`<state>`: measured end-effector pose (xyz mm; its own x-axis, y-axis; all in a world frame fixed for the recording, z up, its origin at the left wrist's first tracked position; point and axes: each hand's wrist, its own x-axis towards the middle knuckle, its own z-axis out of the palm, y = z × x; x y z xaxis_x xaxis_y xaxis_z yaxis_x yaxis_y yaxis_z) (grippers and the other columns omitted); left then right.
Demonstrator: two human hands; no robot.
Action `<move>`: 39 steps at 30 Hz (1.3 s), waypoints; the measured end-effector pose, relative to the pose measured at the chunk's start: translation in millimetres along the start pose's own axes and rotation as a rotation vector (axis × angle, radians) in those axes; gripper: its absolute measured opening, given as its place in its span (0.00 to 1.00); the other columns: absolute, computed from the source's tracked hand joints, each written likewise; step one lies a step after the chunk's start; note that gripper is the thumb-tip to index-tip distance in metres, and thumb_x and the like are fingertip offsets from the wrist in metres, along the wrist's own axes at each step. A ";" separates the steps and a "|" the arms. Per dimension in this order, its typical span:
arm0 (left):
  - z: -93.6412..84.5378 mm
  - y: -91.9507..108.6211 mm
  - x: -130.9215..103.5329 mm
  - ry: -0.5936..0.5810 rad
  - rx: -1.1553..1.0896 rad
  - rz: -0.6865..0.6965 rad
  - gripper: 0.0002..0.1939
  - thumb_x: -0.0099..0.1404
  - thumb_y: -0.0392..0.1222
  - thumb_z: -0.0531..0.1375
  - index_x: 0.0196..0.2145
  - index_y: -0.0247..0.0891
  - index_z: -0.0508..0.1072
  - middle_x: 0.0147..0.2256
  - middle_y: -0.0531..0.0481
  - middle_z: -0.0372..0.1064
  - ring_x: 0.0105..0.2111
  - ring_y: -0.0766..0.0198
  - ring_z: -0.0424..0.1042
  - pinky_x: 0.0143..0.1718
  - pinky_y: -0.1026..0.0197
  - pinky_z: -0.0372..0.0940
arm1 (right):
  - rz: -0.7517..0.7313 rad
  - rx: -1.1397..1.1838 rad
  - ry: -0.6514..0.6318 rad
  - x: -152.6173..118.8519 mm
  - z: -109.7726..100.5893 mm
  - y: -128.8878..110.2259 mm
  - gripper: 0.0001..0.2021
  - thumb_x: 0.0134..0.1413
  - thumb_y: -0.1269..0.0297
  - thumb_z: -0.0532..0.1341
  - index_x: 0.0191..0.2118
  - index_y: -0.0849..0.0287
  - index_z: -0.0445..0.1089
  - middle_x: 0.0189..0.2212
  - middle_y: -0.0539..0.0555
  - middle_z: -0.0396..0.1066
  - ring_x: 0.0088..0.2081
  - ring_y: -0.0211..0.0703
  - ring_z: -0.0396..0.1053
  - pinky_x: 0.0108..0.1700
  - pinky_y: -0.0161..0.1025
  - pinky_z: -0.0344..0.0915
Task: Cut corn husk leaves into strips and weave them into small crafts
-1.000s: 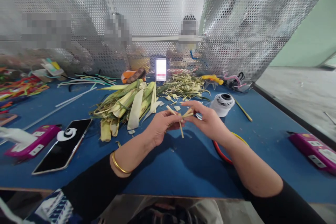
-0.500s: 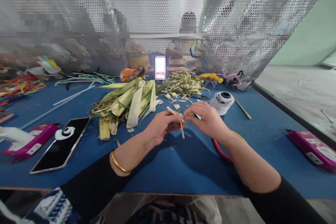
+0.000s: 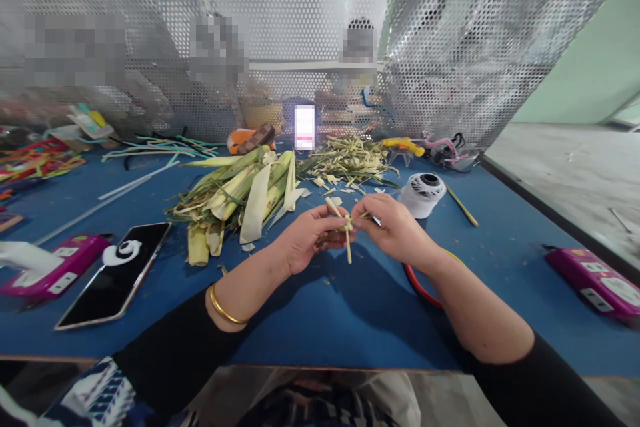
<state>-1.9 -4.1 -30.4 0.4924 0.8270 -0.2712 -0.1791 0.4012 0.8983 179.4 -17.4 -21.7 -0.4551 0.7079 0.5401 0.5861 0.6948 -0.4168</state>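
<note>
Closest in, both forearms come up over the near edge of the blue table (image 3: 320, 320), and there's a good patch of bare tabletop under the hands, so plenty of room to shuffle around there. The left hand (image 3: 304, 240) has its fingers curled in, thumb and fingertips pinching the little knot of pale leaf strips (image 3: 345, 227), held just above the table around the middle. The right hand (image 3: 395, 227) has closed in compared with a second ago: back then its fingers were fanned out with the strip ends sticking out sideways, and now they're pressed together, nipping the same knot from the other side. So the loose ends look tucked or pulled tight, one fold further along I'd guess.

A red and yellow ring (image 3: 425, 290) peeks out under the right wrist. Left of the hands, well apart, lies a black phone (image 3: 116, 273) beside a pink case (image 3: 47, 273). Just past the hands sits the pile of leaves (image 3: 240, 197), then a white spool (image 3: 424, 193) to the right. Behind it all the perforated metal screen (image 3: 450, 47) boxes the table in, so no room back there.
</note>
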 end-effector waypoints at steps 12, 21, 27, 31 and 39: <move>0.5 0.0 3.2 -0.020 0.029 0.021 0.10 0.51 0.36 0.66 0.28 0.37 0.67 0.24 0.53 0.73 0.25 0.68 0.73 0.33 0.65 0.65 | -0.020 -0.004 0.004 -0.1 -0.4 1.9 0.08 0.59 0.71 0.57 0.28 0.58 0.67 0.26 0.50 0.72 0.30 0.40 0.67 0.40 0.40 0.60; -0.7 0.3 3.1 0.020 0.004 -0.062 0.09 0.51 0.35 0.64 0.30 0.37 0.68 0.25 0.51 0.74 0.25 0.66 0.74 0.36 0.62 0.68 | -0.315 -0.253 0.006 -0.5 -6.9 6.6 0.10 0.63 0.71 0.54 0.36 0.56 0.72 0.30 0.51 0.72 0.33 0.40 0.68 0.55 0.46 0.56; -2.2 0.4 2.7 0.012 -0.018 -0.120 0.06 0.51 0.34 0.64 0.29 0.36 0.71 0.24 0.52 0.73 0.24 0.68 0.73 0.37 0.63 0.70 | -0.314 -0.327 -0.032 0.4 -3.5 2.8 0.12 0.64 0.70 0.50 0.33 0.59 0.69 0.28 0.55 0.67 0.33 0.45 0.63 0.41 0.43 0.59; -0.8 1.5 2.2 0.021 0.027 -0.025 0.09 0.50 0.36 0.67 0.28 0.36 0.70 0.24 0.51 0.73 0.26 0.66 0.74 0.37 0.62 0.69 | -0.146 -0.204 -0.039 0.2 -0.2 -1.8 0.11 0.63 0.71 0.50 0.31 0.59 0.66 0.28 0.54 0.66 0.32 0.44 0.62 0.37 0.41 0.58; -1.6 2.7 2.3 0.000 0.074 0.093 0.12 0.49 0.36 0.69 0.28 0.35 0.69 0.24 0.51 0.73 0.27 0.65 0.75 0.38 0.59 0.69 | 0.118 0.147 0.003 -0.4 -1.4 0.3 0.07 0.58 0.68 0.58 0.29 0.58 0.69 0.28 0.51 0.71 0.32 0.39 0.67 0.36 0.37 0.61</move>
<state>-2.6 -0.5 -29.1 0.4765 0.8593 -0.1860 -0.1607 0.2931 0.9425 180.7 -17.6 -21.1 -0.3868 0.7855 0.4830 0.5307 0.6180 -0.5800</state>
